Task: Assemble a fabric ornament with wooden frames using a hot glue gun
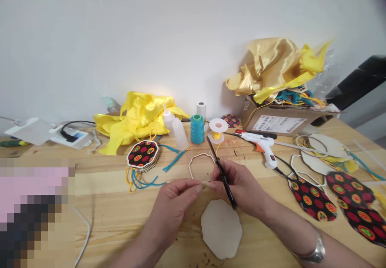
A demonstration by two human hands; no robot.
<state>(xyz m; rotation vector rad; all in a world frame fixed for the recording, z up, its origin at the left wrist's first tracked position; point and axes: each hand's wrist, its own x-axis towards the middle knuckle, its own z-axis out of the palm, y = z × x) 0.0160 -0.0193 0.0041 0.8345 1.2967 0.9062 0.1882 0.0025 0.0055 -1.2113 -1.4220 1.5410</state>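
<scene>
My left hand point(176, 199) and my right hand point(241, 187) meet at the middle of the wooden table point(120, 203). Both pinch the near end of a thin pale scalloped frame point(200, 165) that lies flat. My right hand also holds black scissors point(221, 173), with the blades pointing away and up to the left. A flat cream scalloped piece point(221, 227) lies just below my hands. A stack of black patterned fabric discs point(142, 154) with blue and yellow cords sits to the left.
Behind the hands stand a teal thread spool point(197, 129), white bottles point(180, 133), a yellow cord reel point(217, 129) and a white glue gun point(262, 145). Yellow satin point(135, 119) lies at left, a cardboard box point(280, 121) with gold fabric at right. Patterned pieces point(313, 199) lie at right.
</scene>
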